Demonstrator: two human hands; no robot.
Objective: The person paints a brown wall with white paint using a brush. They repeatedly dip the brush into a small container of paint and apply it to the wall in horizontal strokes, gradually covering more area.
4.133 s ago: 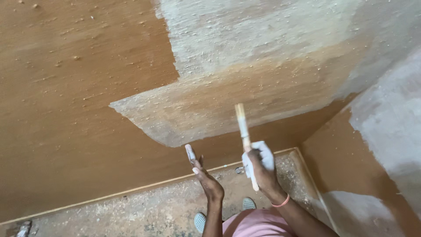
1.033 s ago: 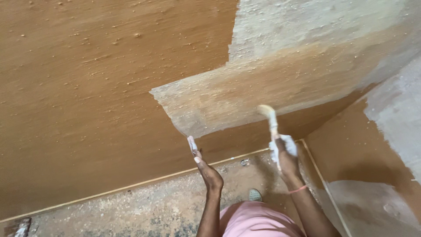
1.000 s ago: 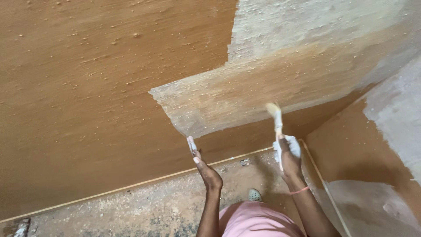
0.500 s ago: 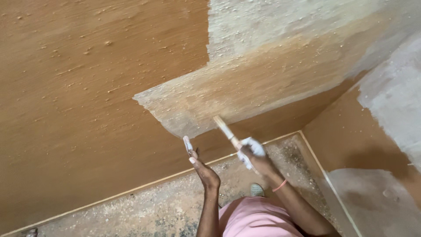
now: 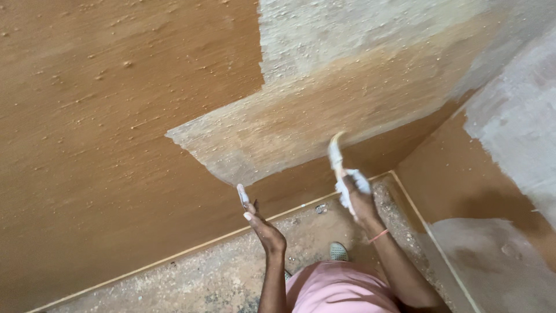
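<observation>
My right hand (image 5: 358,200) grips a broad putty knife (image 5: 336,152) smeared with whitish filler, its blade held against the lower edge of the pale coated patch (image 5: 324,116) on the brown wall (image 5: 104,127). A white rag or glove sits around that hand. My left hand (image 5: 263,227) is raised beside it and holds a small narrow scraper (image 5: 242,195) whose tip points up at the wall just below the patch. Both tools are close to the wall near the room's corner.
The speckled floor (image 5: 191,278) runs along a light skirting line (image 5: 174,255). A second wall (image 5: 509,150) on the right has grey coated areas. My foot in a pale perforated shoe (image 5: 338,251) and pink clothing (image 5: 341,290) show below.
The broad knife has swung from a leftward tilt to nearly upright and shifted right along the patch's lower edge. My left hand has stayed about where it was.
</observation>
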